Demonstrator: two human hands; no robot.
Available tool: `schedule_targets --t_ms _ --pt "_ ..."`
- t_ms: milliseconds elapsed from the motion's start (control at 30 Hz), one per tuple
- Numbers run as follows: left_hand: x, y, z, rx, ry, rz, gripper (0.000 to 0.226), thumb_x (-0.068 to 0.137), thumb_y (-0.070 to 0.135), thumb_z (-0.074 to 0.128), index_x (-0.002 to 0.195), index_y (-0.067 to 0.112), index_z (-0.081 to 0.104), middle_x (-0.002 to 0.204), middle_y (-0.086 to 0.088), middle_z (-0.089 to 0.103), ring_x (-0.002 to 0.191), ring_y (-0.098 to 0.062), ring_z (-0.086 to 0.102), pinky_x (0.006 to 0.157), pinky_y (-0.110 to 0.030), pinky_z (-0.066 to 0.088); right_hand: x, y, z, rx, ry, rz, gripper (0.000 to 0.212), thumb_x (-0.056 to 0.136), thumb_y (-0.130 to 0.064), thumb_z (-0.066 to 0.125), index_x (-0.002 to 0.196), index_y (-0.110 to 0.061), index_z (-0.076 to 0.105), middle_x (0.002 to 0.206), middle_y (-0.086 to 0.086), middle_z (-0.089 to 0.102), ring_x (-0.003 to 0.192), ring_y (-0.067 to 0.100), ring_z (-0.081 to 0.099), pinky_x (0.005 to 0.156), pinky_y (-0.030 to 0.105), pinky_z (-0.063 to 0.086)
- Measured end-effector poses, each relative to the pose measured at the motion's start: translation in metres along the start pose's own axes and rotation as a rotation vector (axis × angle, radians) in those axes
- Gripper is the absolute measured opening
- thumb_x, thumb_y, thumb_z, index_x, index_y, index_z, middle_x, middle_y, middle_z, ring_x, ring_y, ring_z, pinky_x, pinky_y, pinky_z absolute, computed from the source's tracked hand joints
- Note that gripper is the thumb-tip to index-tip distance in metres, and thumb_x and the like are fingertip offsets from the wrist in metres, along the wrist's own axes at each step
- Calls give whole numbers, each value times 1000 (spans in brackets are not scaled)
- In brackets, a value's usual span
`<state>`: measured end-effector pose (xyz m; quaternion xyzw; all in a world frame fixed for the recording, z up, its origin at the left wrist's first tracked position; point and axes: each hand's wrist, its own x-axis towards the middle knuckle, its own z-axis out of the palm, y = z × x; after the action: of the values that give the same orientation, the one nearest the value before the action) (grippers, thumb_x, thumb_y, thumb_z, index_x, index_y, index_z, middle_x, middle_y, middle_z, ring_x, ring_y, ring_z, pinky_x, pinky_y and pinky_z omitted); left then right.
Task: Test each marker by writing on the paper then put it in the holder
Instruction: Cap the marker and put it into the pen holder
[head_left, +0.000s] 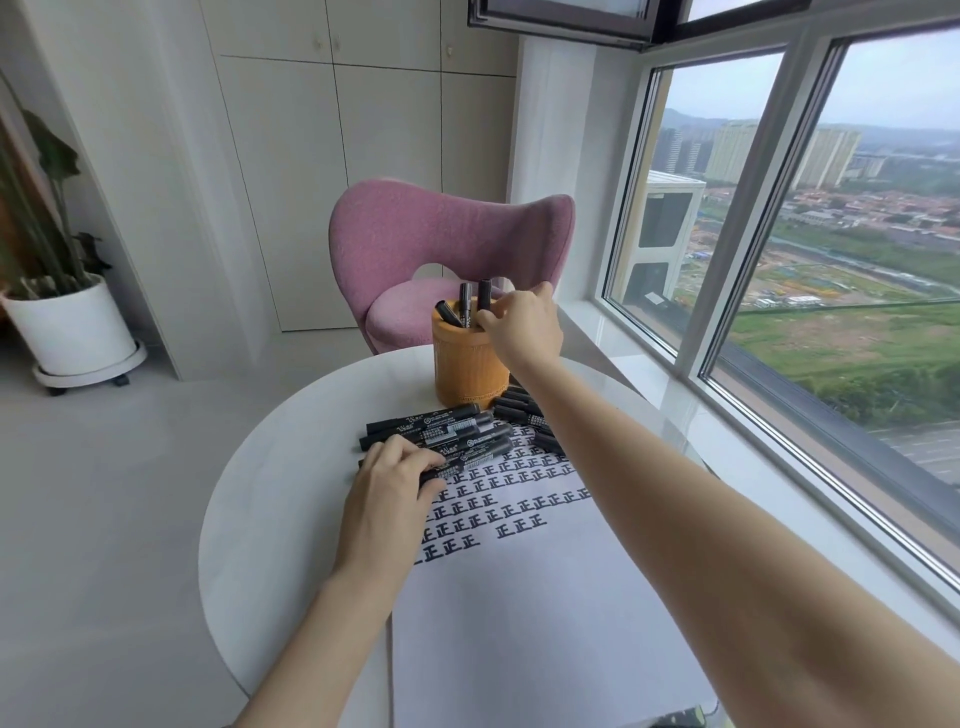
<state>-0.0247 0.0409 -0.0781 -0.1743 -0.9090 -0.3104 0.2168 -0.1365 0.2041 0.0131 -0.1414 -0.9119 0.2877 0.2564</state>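
**Marker test station: round worktop by window**

- Window: runs along the right side, just beside the worktop's right edge.
- Chair: pink, upholstered, beyond the worktop's far edge.
- Worktop: round, white.
- Paper: white sheet reaching from the near edge toward the centre. Its far part carries rows of one repeated black character.
- Plant pot: white, on a wheeled base on the floor, far left.
- Holder: tan cylinder, upright near the far edge.
- Left hand: lies on the left end of the marker pile, fingers curled over the nearest markers.
- Right hand: at the holder's rim, thumb against an upright marker, index finger lifted. Whether it pinches the marker cannot be told.
- Marker pile: black, capped, lying across the paper's far edge, just before the holder.
- Second marker group: black, lying right of the holder's base, partly hidden by the right forearm.
- Markers in holder: three visible, black, ends above the rim.
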Motion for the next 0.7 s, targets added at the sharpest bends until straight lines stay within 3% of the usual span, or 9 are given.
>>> schedule_targets --t_ms 167,233,367,500,600,700 --pt "0 1 1 33 0 7 23 76 16 76 98 14 72 85 0 58 90 -20 51 79 -38 50 -23 9 -13 152 90 -33 27 92 -22 53 115 -11 64 124 9 46 99 26 58 77 32 43" --pt "-1 1 1 44 5 17 20 75 15 77 94 15 73 84 1 57 88 -21 51 78 -40 50 -39 15 -18 191 123 -33 26 92 -20 51 112 -12 65 120 8 47 93 22 57 73 31 43" --pt "-2 3 -2 39 60 43 18 74 14 77 91 16 71 86 2 58 86 -21 52 77 -39 49 -76 27 -26 288 81 -8 20 94 -21 50 105 -11 63 116 4 48 81 11 51 78 33 47" --pt "-1 8 -9 -52 125 48 16 80 15 71 96 16 69 91 2 59 89 -19 53 78 -40 51 -115 35 -36 486 15 82 18 95 -31 52 92 -14 55 93 -1 57 76 9 51 68 26 38" --pt "-2 17 -15 -180 137 14 15 85 18 66 100 18 67 95 4 59 93 -17 56 78 -41 52 -137 40 -40 711 -106 212 32 91 -46 57 89 -15 53 74 -3 52 64 11 45 60 24 35" --pt "-7 30 -19 -257 112 24 15 88 21 62 103 21 65 99 7 61 92 -15 60 79 -39 51 -152 39 -43 893 -357 288 42 88 -51 59 90 -10 51 58 -3 47 50 11 36 46 20 29"
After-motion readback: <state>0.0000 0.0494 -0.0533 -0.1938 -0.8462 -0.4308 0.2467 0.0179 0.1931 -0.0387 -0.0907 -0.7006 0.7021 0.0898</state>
